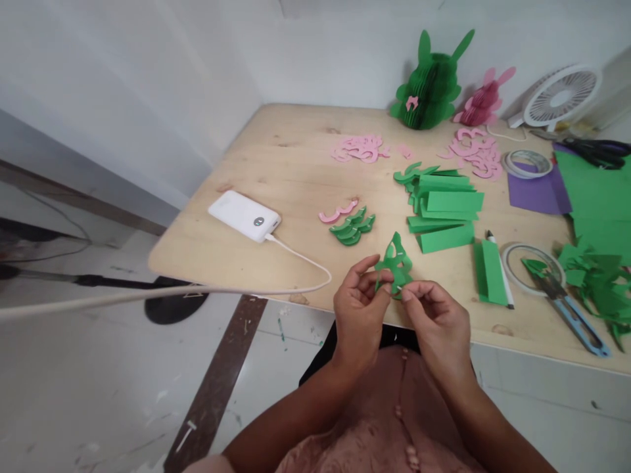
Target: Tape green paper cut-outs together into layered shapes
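Observation:
Between my two hands, at the table's front edge, is a curvy green paper cutout with small white marks on it. My left hand pinches its left side, fingers curled around the lower part. The thumb and forefinger of my right hand are closed on its lower right edge. Just beyond lie a few similar green cutouts with white strips, beside a curved pink cutout. Folded green paper strips are piled to the right, partly over more green cutouts.
A white power bank with a cable lies left. Pink cutouts, a green paper rabbit, a pink rabbit and a fan are behind. Tape rolls, a marker, a blue cutter and green scraps lie right.

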`<control>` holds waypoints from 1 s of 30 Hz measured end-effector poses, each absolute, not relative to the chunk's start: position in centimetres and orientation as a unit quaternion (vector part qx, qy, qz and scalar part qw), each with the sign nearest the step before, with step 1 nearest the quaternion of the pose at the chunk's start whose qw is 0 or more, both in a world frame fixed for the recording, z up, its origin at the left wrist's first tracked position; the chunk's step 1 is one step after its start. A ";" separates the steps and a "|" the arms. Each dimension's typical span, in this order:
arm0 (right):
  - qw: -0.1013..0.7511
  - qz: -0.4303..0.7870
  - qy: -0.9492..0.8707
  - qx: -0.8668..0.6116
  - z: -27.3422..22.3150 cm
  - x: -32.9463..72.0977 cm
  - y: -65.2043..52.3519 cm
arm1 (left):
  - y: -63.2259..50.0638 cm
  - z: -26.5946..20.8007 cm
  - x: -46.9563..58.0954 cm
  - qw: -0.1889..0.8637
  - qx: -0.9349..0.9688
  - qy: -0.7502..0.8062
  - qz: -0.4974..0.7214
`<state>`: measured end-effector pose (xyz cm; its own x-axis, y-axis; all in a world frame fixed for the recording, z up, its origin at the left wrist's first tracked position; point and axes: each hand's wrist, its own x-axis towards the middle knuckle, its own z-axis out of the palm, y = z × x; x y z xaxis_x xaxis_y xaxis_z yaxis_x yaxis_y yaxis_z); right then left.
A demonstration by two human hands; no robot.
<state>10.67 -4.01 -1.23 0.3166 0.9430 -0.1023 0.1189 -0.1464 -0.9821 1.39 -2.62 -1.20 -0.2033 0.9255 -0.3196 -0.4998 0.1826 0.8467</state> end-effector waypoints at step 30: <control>0.498 0.390 -0.425 -0.648 -1.1 11.5 -4.5 | -2.9 -1.8 1.3 0.583 0.255 0.488 0.597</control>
